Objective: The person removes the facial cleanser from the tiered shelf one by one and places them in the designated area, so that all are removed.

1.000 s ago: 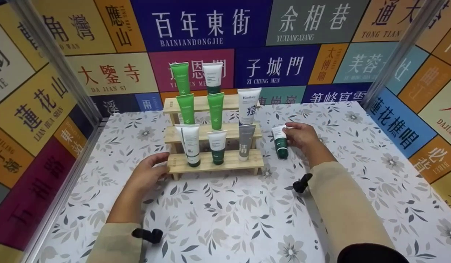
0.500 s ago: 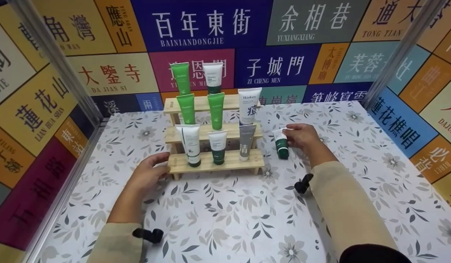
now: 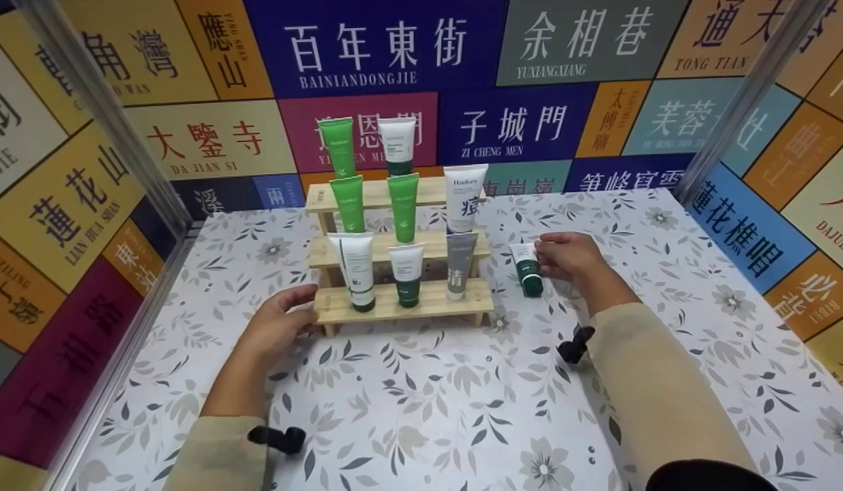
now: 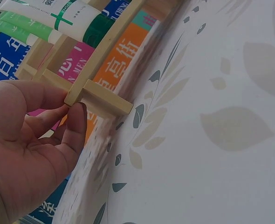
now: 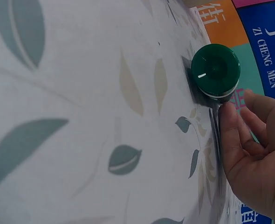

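In the head view, my left hand [image 3: 279,324] is at the left end of a three-tier wooden display rack [image 3: 404,315]. The left wrist view shows the thumb and index finger of that hand pinching a front corner of the rack's lowest shelf. Right of the rack, a white and dark green squeeze tube [image 3: 527,271] lies on the table, its cap toward me. My right hand [image 3: 573,258] is beside the tube's white end, with fingers loosely extended. From the right wrist, the green cap [image 5: 216,70] hides most of the tube, and the fingertips are close behind it.
Several tubes stand on the rack: a green tube [image 3: 337,146] on top, a large white tube [image 3: 465,198] mid-level, a grey tube [image 3: 459,266] on the lowest shelf. The floral-patterned table [image 3: 421,409] meets lettered panels [image 3: 377,44] at the back and sides.
The white end of the lying tube has dropped toward the table. My right hand has shifted slightly right and its fingers have loosened from the tube. My left hand stays at the rack.
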`<state>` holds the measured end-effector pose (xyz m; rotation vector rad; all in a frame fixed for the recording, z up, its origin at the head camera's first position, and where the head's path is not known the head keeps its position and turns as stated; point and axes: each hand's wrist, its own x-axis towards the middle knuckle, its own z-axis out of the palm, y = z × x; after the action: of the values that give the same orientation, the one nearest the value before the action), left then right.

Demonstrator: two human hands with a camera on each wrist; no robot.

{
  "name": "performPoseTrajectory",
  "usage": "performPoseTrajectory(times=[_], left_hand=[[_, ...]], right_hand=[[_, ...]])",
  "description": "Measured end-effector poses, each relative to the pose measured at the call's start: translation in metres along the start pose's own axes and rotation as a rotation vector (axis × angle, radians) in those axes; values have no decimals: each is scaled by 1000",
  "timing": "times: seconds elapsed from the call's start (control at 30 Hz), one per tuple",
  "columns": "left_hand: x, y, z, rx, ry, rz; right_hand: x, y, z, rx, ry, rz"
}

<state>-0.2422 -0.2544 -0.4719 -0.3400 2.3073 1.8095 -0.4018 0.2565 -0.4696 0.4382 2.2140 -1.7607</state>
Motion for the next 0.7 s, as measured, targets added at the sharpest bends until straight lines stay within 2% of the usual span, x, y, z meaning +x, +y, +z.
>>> performPoseTrajectory(times=[0.13, 0.3, 0.53, 0.7], left_hand=[[0, 1, 0, 12, 0, -13], [0, 2, -1, 20, -9, -27], [0, 1, -1, 25, -14, -16], [-1, 1, -1, 19, -18, -28]], right_hand=[[-3, -4, -2, -7, 17, -16], [-7, -16, -2, -15, 47, -97], [-24, -50, 5, 29, 54, -170], [-41, -73, 12, 85, 28, -262]])
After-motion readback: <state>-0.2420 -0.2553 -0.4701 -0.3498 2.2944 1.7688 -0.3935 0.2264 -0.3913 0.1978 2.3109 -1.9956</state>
